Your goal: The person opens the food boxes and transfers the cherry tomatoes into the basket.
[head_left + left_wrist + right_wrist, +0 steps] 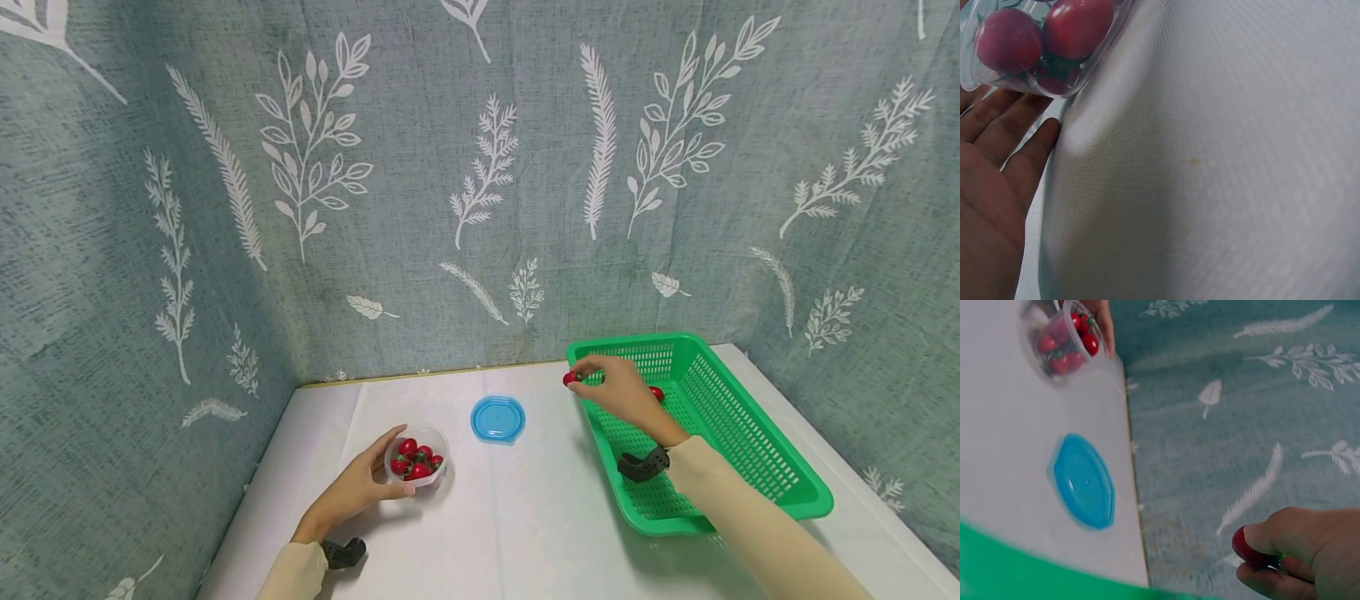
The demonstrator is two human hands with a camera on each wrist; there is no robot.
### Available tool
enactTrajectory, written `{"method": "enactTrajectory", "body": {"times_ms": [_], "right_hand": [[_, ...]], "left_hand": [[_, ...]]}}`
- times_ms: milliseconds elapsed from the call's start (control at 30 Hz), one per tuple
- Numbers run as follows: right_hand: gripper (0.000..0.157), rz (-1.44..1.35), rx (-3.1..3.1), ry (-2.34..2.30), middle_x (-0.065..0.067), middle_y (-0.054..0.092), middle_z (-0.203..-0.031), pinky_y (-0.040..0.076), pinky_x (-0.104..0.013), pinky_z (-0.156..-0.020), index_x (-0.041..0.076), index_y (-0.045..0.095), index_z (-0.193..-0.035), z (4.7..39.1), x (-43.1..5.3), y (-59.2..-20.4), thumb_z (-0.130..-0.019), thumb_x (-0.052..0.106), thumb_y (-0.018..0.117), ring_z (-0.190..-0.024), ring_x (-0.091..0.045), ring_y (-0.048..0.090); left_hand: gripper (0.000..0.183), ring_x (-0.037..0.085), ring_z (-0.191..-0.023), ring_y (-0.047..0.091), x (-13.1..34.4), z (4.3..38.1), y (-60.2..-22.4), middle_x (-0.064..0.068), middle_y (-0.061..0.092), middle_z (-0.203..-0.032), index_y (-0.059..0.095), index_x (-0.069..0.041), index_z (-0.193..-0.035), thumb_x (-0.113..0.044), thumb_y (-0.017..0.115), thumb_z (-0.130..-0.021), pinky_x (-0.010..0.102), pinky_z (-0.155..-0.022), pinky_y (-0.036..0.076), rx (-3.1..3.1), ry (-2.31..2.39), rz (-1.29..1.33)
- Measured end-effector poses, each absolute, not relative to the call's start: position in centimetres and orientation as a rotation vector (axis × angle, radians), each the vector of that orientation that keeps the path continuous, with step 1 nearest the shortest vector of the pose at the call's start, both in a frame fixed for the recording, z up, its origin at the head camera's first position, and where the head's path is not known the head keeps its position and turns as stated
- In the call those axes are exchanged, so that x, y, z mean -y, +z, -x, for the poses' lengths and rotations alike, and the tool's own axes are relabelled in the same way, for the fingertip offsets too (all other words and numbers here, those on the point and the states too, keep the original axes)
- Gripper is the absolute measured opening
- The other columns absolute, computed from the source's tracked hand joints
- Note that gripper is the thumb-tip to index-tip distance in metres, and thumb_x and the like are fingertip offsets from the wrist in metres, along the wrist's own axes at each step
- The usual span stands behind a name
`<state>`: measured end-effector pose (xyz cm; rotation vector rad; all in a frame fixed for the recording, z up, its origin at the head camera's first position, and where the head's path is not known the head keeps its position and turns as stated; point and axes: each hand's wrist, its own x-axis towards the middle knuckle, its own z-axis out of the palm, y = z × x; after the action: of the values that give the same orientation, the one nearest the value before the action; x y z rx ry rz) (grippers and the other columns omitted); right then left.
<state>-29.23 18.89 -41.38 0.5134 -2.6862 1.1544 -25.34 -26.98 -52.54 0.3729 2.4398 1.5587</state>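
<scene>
In the head view my right hand (618, 387) pinches a red cherry tomato (570, 378) between thumb and fingertips, over the near-left rim of a green basket (600, 425). The right wrist view shows that tomato (1249, 547) with a green stem end. Another cherry tomato (657, 393) lies inside the basket, partly behind the wrist. On the left, my left hand (360, 483) holds a small clear plastic container (442, 442), fingers on its far-left side and thumb at its near side. Several cherry tomatoes (420, 472) with green stems fill the container.
A blue lid (498, 419) lies flat on the white table (517, 517) between the container and the basket. A grey-green curtain (420, 275) with white leaf prints rises behind the table and at both sides.
</scene>
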Motion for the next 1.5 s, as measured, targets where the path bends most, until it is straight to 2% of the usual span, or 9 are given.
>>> {"method": "enactTrajectory", "body": {"times_ms": [133, 300, 667, 767, 1000, 1500], "right_hand": [[0.017, -0.490, 2.681, 1.153, -0.001, 0.074, -0.104, 0.048, -0.035, -0.062, 0.017, 0.077, -0.109, 29.2, -20.1, -41.7, -0.093, 0.023, 0.078, -0.083, -0.022, 0.063], [0.019, -0.474, 2.662, 1.132, -0.002, 0.075, -0.103, 0.052, -0.037, -0.071, 0.014, 0.076, -0.110, 29.4, -21.7, -42.4, -0.093, 0.023, 0.078, -0.097, -0.028, 0.067], [0.020, -0.423, 2.677, 1.049, -0.006, 0.075, -0.101, 0.054, -0.041, -0.072, 0.009, 0.077, -0.110, 29.0, -24.8, -42.9, -0.093, 0.019, 0.078, -0.098, -0.032, 0.067], [0.021, -0.397, 2.702, 1.036, -0.008, 0.075, -0.102, 0.055, -0.042, -0.071, 0.008, 0.076, -0.112, 29.0, -25.6, -43.1, -0.094, 0.019, 0.077, -0.097, -0.034, 0.068], [0.022, -0.344, 2.736, 1.026, -0.010, 0.074, -0.105, 0.059, -0.047, -0.076, 0.008, 0.076, -0.112, 29.1, -26.8, -43.8, -0.094, 0.021, 0.077, -0.098, -0.034, 0.068], [0.023, -0.296, 2.793, 0.971, -0.013, 0.073, -0.106, 0.054, -0.043, -0.069, 0.006, 0.076, -0.111, 28.6, -28.1, -43.9, -0.095, 0.022, 0.076, -0.098, -0.035, 0.066]], "left_hand": [[0.105, 0.037, -0.150, 0.033, 27.0, 25.4, -52.6, 0.015, 0.027, -0.167, 0.030, -0.023, -0.163, -0.031, 0.092, -0.079, 0.055, -0.118, 0.033, -2.429, 1.564, -0.380], [0.106, 0.038, -0.150, 0.032, 27.1, 25.5, -52.5, 0.017, 0.025, -0.167, 0.028, -0.020, -0.164, -0.030, 0.091, -0.080, 0.053, -0.118, 0.033, -2.408, 1.572, -0.399], [0.106, 0.037, -0.149, 0.035, 27.0, 25.6, -52.6, 0.015, 0.029, -0.166, 0.032, -0.026, -0.162, -0.033, 0.094, -0.076, 0.057, -0.119, 0.031, -2.453, 1.542, -0.366], [0.106, 0.037, -0.149, 0.035, 27.0, 25.6, -52.6, 0.015, 0.029, -0.166, 0.032, -0.025, -0.162, -0.033, 0.094, -0.076, 0.057, -0.119, 0.031, -2.454, 1.542, -0.368], [0.106, 0.037, -0.150, 0.033, 27.1, 25.6, -52.6, 0.016, 0.027, -0.167, 0.031, -0.024, -0.163, -0.031, 0.093, -0.077, 0.057, -0.119, 0.030, -2.442, 1.550, -0.375], [0.106, 0.037, -0.149, 0.034, 27.0, 25.5, -52.7, 0.016, 0.027, -0.167, 0.030, -0.021, -0.163, -0.028, 0.092, -0.078, 0.057, -0.119, 0.030, -2.453, 1.544, -0.370]]}}
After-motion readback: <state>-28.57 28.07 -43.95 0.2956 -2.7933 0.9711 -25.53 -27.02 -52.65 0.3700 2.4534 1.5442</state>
